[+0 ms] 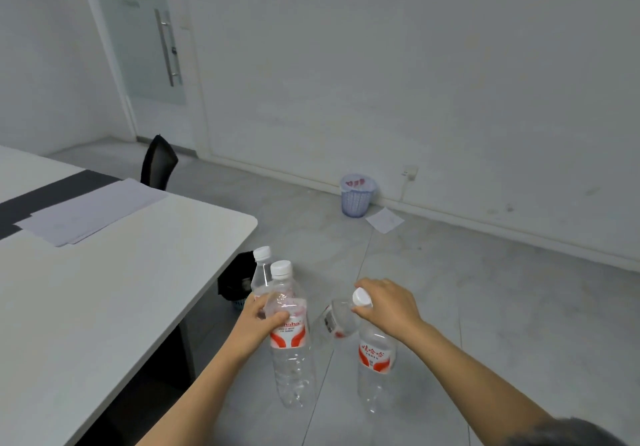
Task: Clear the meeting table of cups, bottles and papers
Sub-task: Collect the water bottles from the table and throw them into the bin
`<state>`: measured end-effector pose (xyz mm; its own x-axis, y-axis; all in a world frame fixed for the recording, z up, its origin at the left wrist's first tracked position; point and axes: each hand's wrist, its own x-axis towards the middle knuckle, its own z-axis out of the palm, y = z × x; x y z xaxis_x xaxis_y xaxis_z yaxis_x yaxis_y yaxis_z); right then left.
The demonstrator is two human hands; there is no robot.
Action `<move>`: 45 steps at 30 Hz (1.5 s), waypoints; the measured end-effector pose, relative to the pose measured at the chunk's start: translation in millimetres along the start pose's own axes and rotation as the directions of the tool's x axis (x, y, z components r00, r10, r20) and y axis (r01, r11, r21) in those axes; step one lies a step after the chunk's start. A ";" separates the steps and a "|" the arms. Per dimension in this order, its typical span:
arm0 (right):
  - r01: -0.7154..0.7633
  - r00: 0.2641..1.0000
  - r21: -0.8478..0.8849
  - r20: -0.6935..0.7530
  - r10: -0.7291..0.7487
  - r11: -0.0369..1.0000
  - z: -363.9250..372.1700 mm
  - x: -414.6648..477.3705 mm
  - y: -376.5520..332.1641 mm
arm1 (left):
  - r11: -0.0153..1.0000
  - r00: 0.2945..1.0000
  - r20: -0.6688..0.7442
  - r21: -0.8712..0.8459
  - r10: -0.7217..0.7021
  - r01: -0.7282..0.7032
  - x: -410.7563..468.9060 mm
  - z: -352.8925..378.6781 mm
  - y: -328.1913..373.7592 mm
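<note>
1. Evidently, the bottle-clearing step is under way: both hands are carrying water bottles out over the floor, just off the corner of the worktop (104, 307).
2. The left hand (265, 314) is gripping two bottles at once, its fingers curling round the shoulder of the Wahaha water bottle (291, 335), with the rear bottle (262, 272) pressing in just behind it.
3. The right hand (388, 303) is pinching from above near the white cap of the upright labelled bottle (376, 359). The tilted bottle (337, 321) is leaning against it under the same hand, though how the fingers are holding that one is hidden.
4. All four bottles are looking clear and empty; I cannot make out any water line.
5. The lavender mesh wastebasket (358, 196) is standing by the far wall, lined with a thin bag and showing something red and white inside, too small to name. A loose sheet (384, 220) is lying on the floor just beside it.
6. A black-bagged bin (235, 281) is sitting just by the worktop corner, near the left hand; its contents are hidden.
7. The next move is probably calling for a walk to one of these bins and a release of each pair without the tilted bottle slipping first.
8. The stack of papers (93, 210) is lying on the worktop, waiting for a later step.
</note>
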<state>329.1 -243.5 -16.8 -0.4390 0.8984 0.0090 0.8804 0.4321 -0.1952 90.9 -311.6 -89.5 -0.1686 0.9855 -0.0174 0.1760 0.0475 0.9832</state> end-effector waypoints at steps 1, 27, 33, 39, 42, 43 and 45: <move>-0.012 1.000 0.000 0.005 0.012 1.000 2.3 19.2 6.4 | 1.000 1.000 -0.011 -0.005 0.009 -0.009 20.5 -2.9 -1.3; 0.217 0.972 0.109 0.070 -0.225 0.970 56.6 464.7 155.3 | 0.980 0.892 -0.432 -0.193 -0.135 0.055 388.6 34.0 0.8; 0.359 0.916 0.125 0.141 -0.375 0.925 93.5 562.5 104.3 | 0.972 0.809 -0.562 -0.230 -0.170 0.045 446.8 -35.3 -29.3; 0.423 0.854 0.115 0.281 -0.438 0.899 146.3 673.0 21.7 | 0.962 0.725 -0.642 -0.249 -0.250 0.111 512.6 -109.6 -72.6; 0.466 0.818 0.057 0.353 -0.454 0.883 166.2 711.7 -2.7 | 0.957 0.712 -0.647 -0.258 -0.275 0.136 531.4 -134.2 -78.4; 0.475 0.808 0.046 0.372 -0.457 0.879 169.4 721.6 -8.1 | 0.953 0.707 -0.648 -0.271 -0.285 0.135 535.7 -141.4 -82.2; 0.492 0.786 0.044 0.406 -0.466 0.869 176.8 744.0 -17.7 | 0.947 0.688 -0.659 -0.285 -0.305 0.146 544.9 -157.2 -89.9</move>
<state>-44.8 403.5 -180.1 -0.8282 0.4733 -0.3003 0.5412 0.8146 -0.2087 -169.3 195.6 -158.8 -0.8085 0.5563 -0.1919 -0.1345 0.1429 0.9806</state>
